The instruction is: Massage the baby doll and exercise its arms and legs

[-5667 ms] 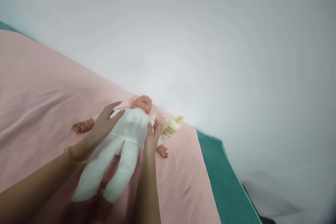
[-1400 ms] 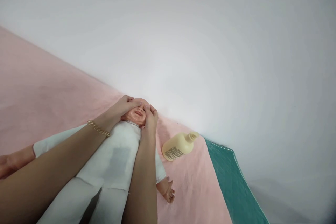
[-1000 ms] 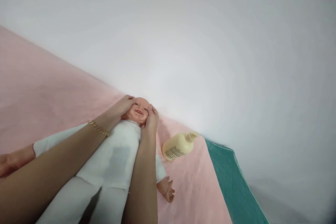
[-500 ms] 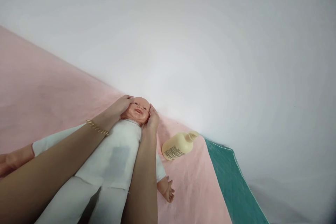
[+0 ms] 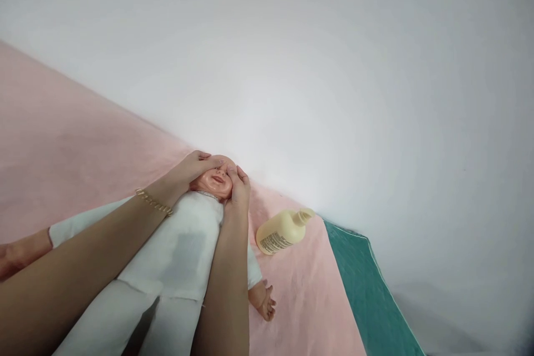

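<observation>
A baby doll [image 5: 183, 250] in a white suit lies on its back on a pink sheet [image 5: 62, 139], head toward the wall. My left hand [image 5: 192, 168] cups the left side of the doll's head [image 5: 214, 181], thumb laid across its eyes and forehead. My right hand [image 5: 239, 189] cups the right side, thumb reaching up to the brow. Both hands curve round the head, fingers together. A gold bracelet [image 5: 153, 202] sits on my left wrist. The doll's bare hand [image 5: 265, 305] pokes out below my right forearm.
A pale yellow pump bottle [image 5: 280, 230] lies on its side on the pink sheet, right of the doll. A green sheet [image 5: 367, 300] shows beyond the pink one at the right. A white wall [image 5: 317, 78] runs close behind the doll's head.
Half a second ago my thumbs rested at the doll's cheeks with its face uncovered; now both thumbs have slid up over the eyes and forehead. The doll and bottle have not moved.
</observation>
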### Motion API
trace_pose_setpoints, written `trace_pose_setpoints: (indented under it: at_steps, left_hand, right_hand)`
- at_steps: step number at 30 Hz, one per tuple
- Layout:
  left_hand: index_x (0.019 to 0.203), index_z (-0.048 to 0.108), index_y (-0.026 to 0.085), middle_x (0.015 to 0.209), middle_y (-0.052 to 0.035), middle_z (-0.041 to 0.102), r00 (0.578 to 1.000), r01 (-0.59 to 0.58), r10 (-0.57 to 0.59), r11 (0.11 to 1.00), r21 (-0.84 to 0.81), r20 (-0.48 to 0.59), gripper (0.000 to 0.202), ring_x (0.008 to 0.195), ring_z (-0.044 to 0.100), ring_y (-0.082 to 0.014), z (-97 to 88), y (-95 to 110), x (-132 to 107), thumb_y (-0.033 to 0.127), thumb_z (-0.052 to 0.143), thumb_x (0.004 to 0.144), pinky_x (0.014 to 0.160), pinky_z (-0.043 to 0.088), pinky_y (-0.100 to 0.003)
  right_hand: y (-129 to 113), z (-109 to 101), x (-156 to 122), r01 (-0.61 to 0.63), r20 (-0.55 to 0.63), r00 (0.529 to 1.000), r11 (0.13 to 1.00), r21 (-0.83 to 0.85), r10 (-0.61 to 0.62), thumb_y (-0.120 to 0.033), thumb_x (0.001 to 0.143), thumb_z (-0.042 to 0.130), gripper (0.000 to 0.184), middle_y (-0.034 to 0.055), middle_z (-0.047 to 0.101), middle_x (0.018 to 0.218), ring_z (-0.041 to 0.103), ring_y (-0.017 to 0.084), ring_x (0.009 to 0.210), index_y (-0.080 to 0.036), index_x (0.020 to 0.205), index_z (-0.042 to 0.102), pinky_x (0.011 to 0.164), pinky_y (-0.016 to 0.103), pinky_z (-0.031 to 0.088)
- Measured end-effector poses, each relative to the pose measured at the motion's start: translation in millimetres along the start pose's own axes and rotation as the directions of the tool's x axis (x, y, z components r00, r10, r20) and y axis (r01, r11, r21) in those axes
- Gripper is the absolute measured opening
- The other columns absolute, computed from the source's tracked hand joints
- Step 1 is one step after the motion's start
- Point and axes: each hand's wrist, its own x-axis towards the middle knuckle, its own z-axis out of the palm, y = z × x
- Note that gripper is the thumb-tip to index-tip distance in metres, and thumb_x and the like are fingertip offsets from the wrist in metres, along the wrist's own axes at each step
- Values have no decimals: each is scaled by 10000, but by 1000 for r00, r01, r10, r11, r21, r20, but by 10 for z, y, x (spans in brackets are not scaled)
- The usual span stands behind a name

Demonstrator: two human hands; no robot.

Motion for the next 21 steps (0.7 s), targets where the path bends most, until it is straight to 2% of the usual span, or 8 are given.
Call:
trace_pose_setpoints:
  at_steps: [4,8,15,21]
  left_hand:
    - [950,616,162,864,-63,698,1000,13,-13,1000,-11,10,291,760,681,-221,17,17,-5,246,778,723,598,522,-271]
    - [939,620,159,871,-66,692,1000,5,-4,997,-81,16,231,749,680,-219,42,-27,62,267,729,766,606,527,-286]
    - [873,615,160,843,-72,694,1000,-19,23,983,-184,20,127,721,679,-207,62,-148,224,258,659,807,660,551,-303]
    - [847,622,157,833,-86,698,999,-29,32,986,-163,16,144,726,687,-227,58,-177,241,297,635,817,680,564,-329]
  right_hand:
    - [19,-8,30,29,-14,999,999,-14,-29,-243,717,784,386,44,724,961,702,179,852,-167,1064,636,825,344,602]
    - [46,-24,78,46,-22,999,999,-5,-46,-240,748,732,294,43,731,961,699,179,867,-162,1024,666,843,350,599]
    - [70,-25,129,60,-30,998,997,41,-58,-228,807,635,263,55,737,1018,706,185,899,-153,1054,684,867,368,600]
    - [46,-9,121,38,-36,999,998,56,-36,-192,834,593,237,55,741,973,707,175,862,-145,1051,675,880,366,598]
